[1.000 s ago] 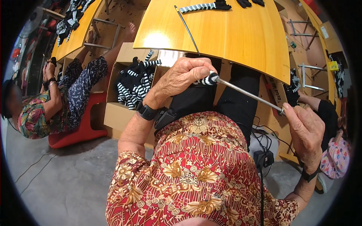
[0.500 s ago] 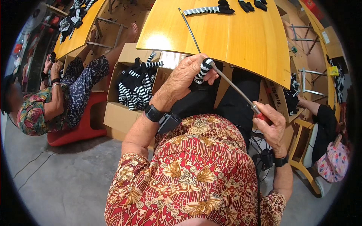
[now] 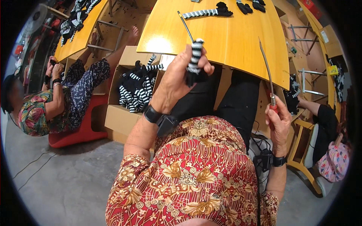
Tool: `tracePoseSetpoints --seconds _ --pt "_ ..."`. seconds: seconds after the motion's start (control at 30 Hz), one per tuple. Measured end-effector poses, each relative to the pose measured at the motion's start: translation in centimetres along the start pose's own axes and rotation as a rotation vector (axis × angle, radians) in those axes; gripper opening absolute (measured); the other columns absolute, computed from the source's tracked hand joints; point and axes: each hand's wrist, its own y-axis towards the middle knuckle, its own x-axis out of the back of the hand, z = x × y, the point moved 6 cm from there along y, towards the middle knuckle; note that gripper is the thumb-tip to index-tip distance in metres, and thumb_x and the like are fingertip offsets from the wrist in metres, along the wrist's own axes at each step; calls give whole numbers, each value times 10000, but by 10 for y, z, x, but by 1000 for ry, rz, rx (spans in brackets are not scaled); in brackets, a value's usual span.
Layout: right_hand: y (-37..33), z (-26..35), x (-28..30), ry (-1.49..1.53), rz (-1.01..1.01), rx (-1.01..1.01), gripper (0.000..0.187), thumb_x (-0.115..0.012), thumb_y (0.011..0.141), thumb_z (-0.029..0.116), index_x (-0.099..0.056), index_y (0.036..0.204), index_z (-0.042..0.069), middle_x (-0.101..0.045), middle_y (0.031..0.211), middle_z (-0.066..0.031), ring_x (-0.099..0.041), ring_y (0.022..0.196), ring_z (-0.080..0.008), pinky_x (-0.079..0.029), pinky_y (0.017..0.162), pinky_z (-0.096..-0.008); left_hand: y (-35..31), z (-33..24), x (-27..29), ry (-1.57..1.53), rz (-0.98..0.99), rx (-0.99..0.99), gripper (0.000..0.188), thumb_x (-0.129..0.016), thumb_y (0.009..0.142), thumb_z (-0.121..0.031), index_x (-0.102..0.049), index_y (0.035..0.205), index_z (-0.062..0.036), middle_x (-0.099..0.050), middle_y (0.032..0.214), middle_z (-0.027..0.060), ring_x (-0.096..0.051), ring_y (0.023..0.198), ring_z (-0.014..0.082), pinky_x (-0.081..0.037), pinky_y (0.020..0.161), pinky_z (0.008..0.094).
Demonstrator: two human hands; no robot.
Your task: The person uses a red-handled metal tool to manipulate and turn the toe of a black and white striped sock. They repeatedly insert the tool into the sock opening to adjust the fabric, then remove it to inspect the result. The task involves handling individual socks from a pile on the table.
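Observation:
My left hand [image 3: 179, 69] is closed around a bunched black-and-white striped knitted glove [image 3: 195, 56], whose black end hangs below the fingers. A thin dark metal rod [image 3: 184, 25] runs from behind this glove over the table; what holds its lower end is hidden. To the right, my right hand [image 3: 278, 119] grips a red-handled tool with a long thin metal shaft [image 3: 267, 66], slightly curved and pointing up over the table edge. The tool's tip stands apart from the glove. On the table lies a long striped glove [image 3: 205, 12] with black fingers.
Several black gloves [image 3: 250, 5] lie at the table's [image 3: 241, 41] far side. An open cardboard box [image 3: 120, 118] of striped knitted pieces stands left of my legs. A co-worker [image 3: 52, 101] sits on a red chair [image 3: 79, 133] at the left; another person's legs show beside a wooden stool [image 3: 307, 150] at right.
The tool's shaft has come away from the glove and swung upright to the right with my right hand. My left hand has turned, bringing the striped glove upright.

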Motion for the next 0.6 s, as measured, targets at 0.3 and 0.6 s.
tracePoseSetpoints --seconds 0.3,0.6 --pt "69 47 -50 -889 -162 626 280 -571 832 -1 -626 1106 6 -584 857 -138 -588 799 -277 -476 716 -344 14 20 -1 -422 -76 87 411 -508 984 -329 -490 1198 21 -583 926 106 -601 863 221 -514 836 381" --pt "127 9 -94 -967 -249 732 236 -589 834 72 -643 1059 26 -546 840 -138 -564 806 -313 -474 751 -399 27 23 -14 -237 -156 47 313 -544 971 -255 -518 1135 10 -602 1093 148 -611 1042 267 -530 910 436"
